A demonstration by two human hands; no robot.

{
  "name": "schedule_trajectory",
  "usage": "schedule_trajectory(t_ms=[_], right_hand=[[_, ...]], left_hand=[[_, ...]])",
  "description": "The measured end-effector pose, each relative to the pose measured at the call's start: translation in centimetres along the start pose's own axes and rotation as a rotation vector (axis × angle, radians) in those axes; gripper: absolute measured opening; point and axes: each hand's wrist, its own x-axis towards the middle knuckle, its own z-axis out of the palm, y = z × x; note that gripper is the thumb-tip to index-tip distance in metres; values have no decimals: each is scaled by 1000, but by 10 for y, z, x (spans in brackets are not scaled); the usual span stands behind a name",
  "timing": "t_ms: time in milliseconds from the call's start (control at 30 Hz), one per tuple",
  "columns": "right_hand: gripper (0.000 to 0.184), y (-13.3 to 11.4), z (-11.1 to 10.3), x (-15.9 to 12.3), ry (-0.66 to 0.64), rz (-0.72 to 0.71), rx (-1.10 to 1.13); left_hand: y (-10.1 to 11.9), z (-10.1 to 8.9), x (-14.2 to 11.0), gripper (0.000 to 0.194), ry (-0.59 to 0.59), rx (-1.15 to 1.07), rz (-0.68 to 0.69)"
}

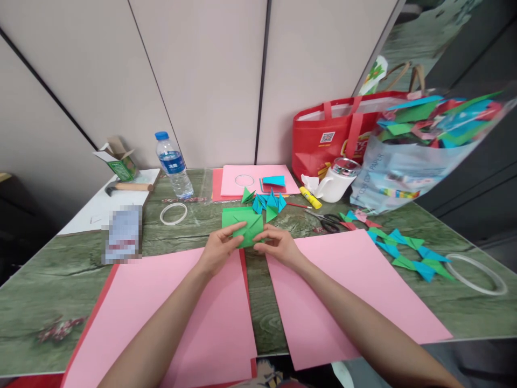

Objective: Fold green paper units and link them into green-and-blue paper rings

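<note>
A green sheet of paper (pixel 251 225) with diagonal creases is between my two hands, just above the middle of the table. My left hand (pixel 221 249) pinches its lower left side, thumb and fingers on the paper. At the lower right edge my right hand (pixel 280 245) grips it with thumb and forefinger. More green paper (pixel 230 214) shows behind its left part; whether it is a separate sheet I cannot tell. Just beyond lie blue folded paper pieces (pixel 269 202) and a small green folded piece (pixel 247 195).
Pink sheets (pixel 194 307) and another pink sheet (pixel 331 291) lie under my forearms. Scissors (pixel 329 222), a glue stick (pixel 310 197), a white mug (pixel 337 180) and a blue-green paper chain (pixel 404 250) are rightward. A water bottle (pixel 175 167) and a hammer (pixel 129 187) stand and lie leftward.
</note>
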Motion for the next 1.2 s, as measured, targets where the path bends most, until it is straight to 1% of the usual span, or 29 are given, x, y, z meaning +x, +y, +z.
schedule_trajectory(t_ms=[100,233,300,400,533,633,733,867,1067,1200], right_hand=[[20,2,3,0,91,44,107],[20,2,6,0,161,63,103],[22,1,7,-1,185,69,70],[27,-2,10,-2,212,79,110],[30,-7,12,-2,229,72,163],[29,-8,12,-2,227,61,132],[28,-6,11,-2,218,48,88],[25,-4,10,-2,225,51,72],[24,-8,10,-2,262,87,63],[23,-8,10,-2,257,61,28]], left_hand=[[4,3,-2,44,-11,-49,3],[8,8,-5,60,13,121,50],[7,9,-6,58,58,196,57],[2,10,-5,52,105,237,52],[-5,10,-4,48,107,184,84],[-8,11,-3,45,108,137,89],[-11,11,-3,47,115,109,82],[-12,12,-3,49,129,108,74],[-10,13,-4,51,125,109,85],[-10,14,-4,53,129,137,78]])
